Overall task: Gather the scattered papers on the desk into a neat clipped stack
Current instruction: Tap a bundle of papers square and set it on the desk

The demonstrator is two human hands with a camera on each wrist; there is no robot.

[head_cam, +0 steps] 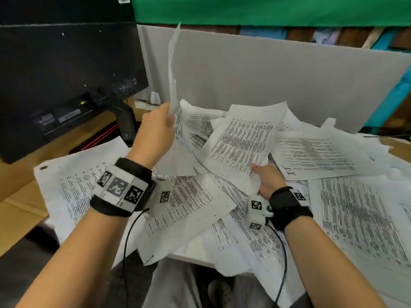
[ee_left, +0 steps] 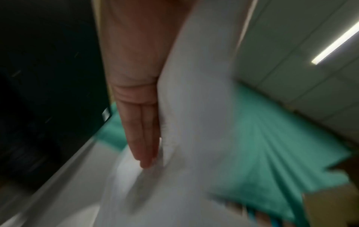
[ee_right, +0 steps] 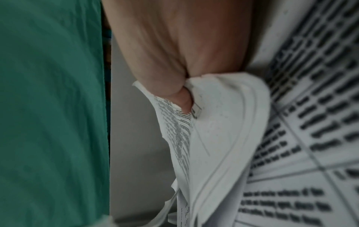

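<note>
Forearms: both bare and nearest the head camera, each strapped with a black wristband carrying a white block of black-and-white square markers; a black cable trails from each.
Left hand (head_cam: pixel 156 127): raised above the desk's left side, thumb and fingers pinching the lower edge of a white printed sheet held upright (head_cam: pixel 173 70). Left wrist view is blurred; fingers (ee_left: pixel 142 135) lie straight and pressed together along the sheet's (ee_left: pixel 194 107) face.
Upright sheet: seen nearly edge-on from the head, its top corner reaching up in front of the grey partition panel (head_cam: pixel 278 85).
Right hand (head_cam: pixel 270 181): low over the pile's middle, gripping the near corner of a white sheet printed with dense black table text (head_cam: pixel 242 138). In the right wrist view the thumb (ee_right: pixel 167 79) bears down on the curled corners of several sheets (ee_right: pixel 223 122); exact count unclear.
Scattered papers (head_cam: pixel 360 218): loose white printed pages overlapping at all angles across the desk, some hanging over the near edge above the person's lap.
Desk: light wooden top (head_cam: pixel 20 203), bare at far left.
Monitor: back of a black monitor on a black stand (head_cam: pixel 66 74), rear left, just beside the raised hand.
Backdrop: green cloth (head_cam: pixel 266 10) hanging above the partition.
</note>
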